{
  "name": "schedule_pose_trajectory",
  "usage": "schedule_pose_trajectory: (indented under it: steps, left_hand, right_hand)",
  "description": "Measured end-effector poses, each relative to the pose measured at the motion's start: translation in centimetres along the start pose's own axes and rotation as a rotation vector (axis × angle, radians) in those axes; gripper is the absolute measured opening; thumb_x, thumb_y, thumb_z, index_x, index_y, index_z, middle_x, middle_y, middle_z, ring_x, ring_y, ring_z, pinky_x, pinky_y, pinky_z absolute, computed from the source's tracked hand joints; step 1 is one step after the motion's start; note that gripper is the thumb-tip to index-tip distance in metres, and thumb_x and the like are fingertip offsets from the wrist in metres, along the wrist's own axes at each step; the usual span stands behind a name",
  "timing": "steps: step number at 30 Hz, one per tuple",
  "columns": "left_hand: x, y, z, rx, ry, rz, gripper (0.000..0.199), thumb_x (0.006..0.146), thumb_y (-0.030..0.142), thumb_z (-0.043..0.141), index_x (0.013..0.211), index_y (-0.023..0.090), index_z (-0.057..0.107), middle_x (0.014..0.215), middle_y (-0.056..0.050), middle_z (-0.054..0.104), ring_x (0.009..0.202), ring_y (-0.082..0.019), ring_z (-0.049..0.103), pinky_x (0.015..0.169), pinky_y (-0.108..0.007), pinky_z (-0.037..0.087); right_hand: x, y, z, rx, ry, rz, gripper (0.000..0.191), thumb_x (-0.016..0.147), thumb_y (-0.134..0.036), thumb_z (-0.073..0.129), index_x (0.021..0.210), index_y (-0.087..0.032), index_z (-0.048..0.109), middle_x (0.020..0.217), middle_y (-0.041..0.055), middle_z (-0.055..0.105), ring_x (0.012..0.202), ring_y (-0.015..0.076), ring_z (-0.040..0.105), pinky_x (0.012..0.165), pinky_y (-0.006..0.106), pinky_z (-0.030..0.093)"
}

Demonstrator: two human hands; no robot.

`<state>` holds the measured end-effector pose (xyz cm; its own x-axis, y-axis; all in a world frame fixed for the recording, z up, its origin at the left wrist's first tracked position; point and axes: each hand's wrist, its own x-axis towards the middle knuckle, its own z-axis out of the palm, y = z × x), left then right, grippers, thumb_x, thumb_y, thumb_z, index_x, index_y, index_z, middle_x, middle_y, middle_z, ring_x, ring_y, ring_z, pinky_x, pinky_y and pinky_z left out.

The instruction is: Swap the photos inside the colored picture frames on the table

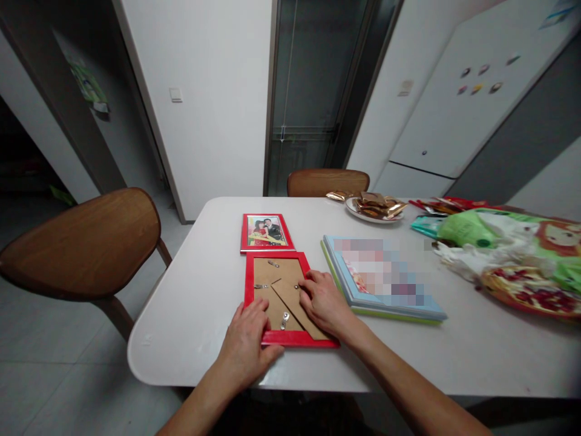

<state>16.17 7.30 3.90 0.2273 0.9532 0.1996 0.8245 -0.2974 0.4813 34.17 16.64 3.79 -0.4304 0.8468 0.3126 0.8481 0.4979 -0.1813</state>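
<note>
A red picture frame (249, 275) lies face down on the white table, its brown backing board (279, 272) upward, with small metal clips and a cut stand flap. My left hand (247, 336) rests on the frame's lower left corner, thumb apart from the fingers along the near edge. On the right side of the backing, my right hand (323, 303) has its curled fingertips at a metal clip; whether they pinch it is hidden. Just beyond lies a second red frame (244, 233), face up, with a photo of two people.
Right of the frames is a stack of light blue and green books or albums (338, 266). Farther back stands a plate (358, 213) of wrapped snacks. Green and white bags (472, 227) fill the right side. Wooden chairs (86, 242) flank the table (190, 339).
</note>
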Motion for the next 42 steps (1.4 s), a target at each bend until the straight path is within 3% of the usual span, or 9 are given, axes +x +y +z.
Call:
schedule_pose_trajectory:
  steps: [13,17,20,24,31,38,42]
  left_hand:
    - [-0.3,0.0,0.1,0.036,0.015,0.001,0.025,0.061,0.028,0.064,0.080,0.018,0.053,0.122,-0.010,0.048,0.114,-0.025,0.040,0.099,-0.044,0.025]
    - [-0.4,-0.2,0.1,0.028,0.027,0.018,0.025,0.061,0.029,0.064,0.080,0.018,0.053,0.123,-0.011,0.047,0.115,-0.024,0.039,0.099,-0.044,0.025]
    - [-0.4,-0.2,0.0,0.030,0.025,0.022,0.025,0.062,0.029,0.063,0.082,0.017,0.053,0.123,-0.012,0.047,0.115,-0.024,0.039,0.099,-0.044,0.025]
    - [-0.4,-0.1,0.0,0.025,0.019,0.016,0.025,0.064,0.031,0.062,0.083,0.017,0.053,0.123,-0.012,0.047,0.115,-0.024,0.039,0.098,-0.044,0.026]
    - [-0.3,-0.2,0.2,0.012,0.030,0.014,0.024,0.064,0.032,0.062,0.082,0.018,0.054,0.122,-0.011,0.048,0.115,-0.023,0.040,0.098,-0.043,0.027]
    - [-0.3,-0.3,0.2,0.003,0.031,0.011,0.024,0.061,0.030,0.064,0.079,0.018,0.054,0.122,-0.011,0.048,0.114,-0.024,0.040,0.098,-0.044,0.027]
    - [-0.2,-0.1,0.1,0.007,0.030,0.016,0.028,0.060,0.026,0.064,0.085,0.016,0.055,0.122,-0.012,0.047,0.115,-0.025,0.039,0.098,-0.045,0.028]
  right_hand:
    - [0.1,0.0,0.3,0.019,0.025,0.043,0.021,0.075,-0.017,0.040,0.082,-0.013,0.060,0.086,0.0090,0.049,0.084,0.0188,0.041,0.077,0.030,0.033]
    - [-0.5,-0.3,-0.1,0.020,0.041,0.037,0.022,0.075,-0.019,0.041,0.087,-0.014,0.059,0.091,0.0100,0.051,0.086,0.0199,0.042,0.077,0.032,0.035]
    - [-1.9,-1.3,-0.6,0.110,0.068,-0.103,0.025,0.075,-0.019,0.043,0.094,-0.017,0.059,0.100,0.0093,0.050,0.094,0.0206,0.042,0.080,0.035,0.034]
    - [-3.7,-2.9,-1.4,0.242,-0.047,-0.346,0.023,0.077,-0.020,0.043,0.090,-0.024,0.062,0.097,0.0058,0.052,0.092,0.0188,0.043,0.080,0.036,0.034]
    - [-4.4,-3.6,-2.1,0.239,-0.106,-0.369,0.021,0.078,-0.027,0.044,0.089,-0.026,0.063,0.095,0.0051,0.054,0.094,0.0197,0.041,0.083,0.039,0.033]
    - [-1.9,-3.6,-0.5,0.306,-0.016,-0.238,0.030,0.080,-0.024,0.041,0.105,-0.019,0.056,0.097,0.0082,0.055,0.090,0.0178,0.046,0.079,0.033,0.038]
    - [1.7,-4.7,0.4,0.256,-0.039,-0.176,0.026,0.081,-0.026,0.042,0.096,-0.019,0.062,0.091,0.0066,0.059,0.088,0.0165,0.050,0.078,0.029,0.037]
